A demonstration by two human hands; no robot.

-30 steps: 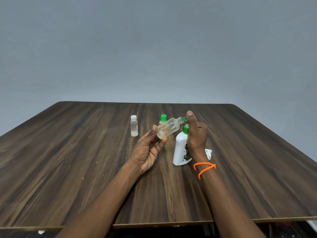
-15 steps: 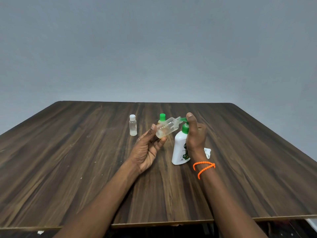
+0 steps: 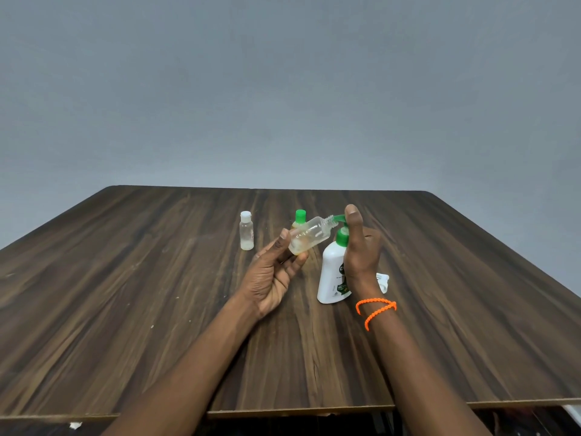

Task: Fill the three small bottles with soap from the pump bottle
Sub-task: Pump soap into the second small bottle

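Observation:
A white pump bottle point(image 3: 330, 278) with a green pump head stands at the table's middle. My right hand point(image 3: 358, 247) wraps its neck from the right, thumb on top of the pump. My left hand point(image 3: 273, 272) holds a clear uncapped small bottle point(image 3: 309, 234), tilted, its open mouth at the green spout; a little yellowish liquid lies in its base. Behind it stands a small bottle with a green cap point(image 3: 300, 218), partly hidden. A third small bottle with a white cap point(image 3: 246, 230) stands upright to the left.
The dark wooden table point(image 3: 125, 294) runs to a near edge at the bottom. A small white object point(image 3: 383, 281) lies just right of the pump bottle, behind my right wrist. A grey wall fills the background.
Hardly anything differs. Both hands keep their hold, with the small bottle's mouth at the spout; the view has shifted slightly.

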